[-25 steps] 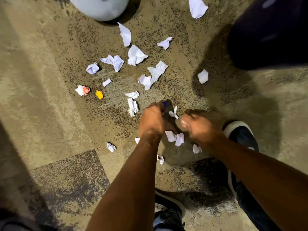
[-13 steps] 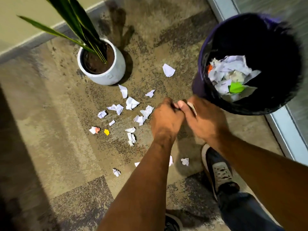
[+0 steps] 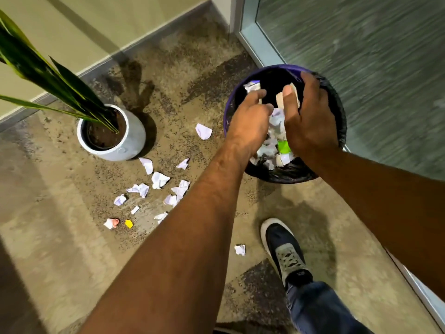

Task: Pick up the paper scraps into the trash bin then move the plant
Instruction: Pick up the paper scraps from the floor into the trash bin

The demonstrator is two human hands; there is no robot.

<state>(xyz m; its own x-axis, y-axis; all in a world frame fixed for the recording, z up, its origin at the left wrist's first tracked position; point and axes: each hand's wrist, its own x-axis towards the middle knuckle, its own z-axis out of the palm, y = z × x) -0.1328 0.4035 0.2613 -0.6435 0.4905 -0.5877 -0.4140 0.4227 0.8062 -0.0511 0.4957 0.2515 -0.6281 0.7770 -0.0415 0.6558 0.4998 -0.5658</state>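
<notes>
- A dark shoe (image 3: 285,247) stands on the carpet (image 3: 72,249).
- Loose paper scraps (image 3: 159,180) lie scattered on the carpet between plant and bin.
- Left hand (image 3: 250,121) and right hand (image 3: 310,116) hover over the trash bin (image 3: 284,173); fingers loosely spread, scraps between and beneath them.
- The plant (image 3: 60,75) stands in its white pot (image 3: 131,141), left of the bin.

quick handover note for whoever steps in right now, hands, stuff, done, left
Left hand and right hand: both over the trash bin, fingers spread, paper dropping between them.
Bin: holds a heap of scraps, stands right of the plant.
Left: about a dozen paper scraps on the carpet between pot and bin, one by the shoe. Plant not yet moved.
</notes>
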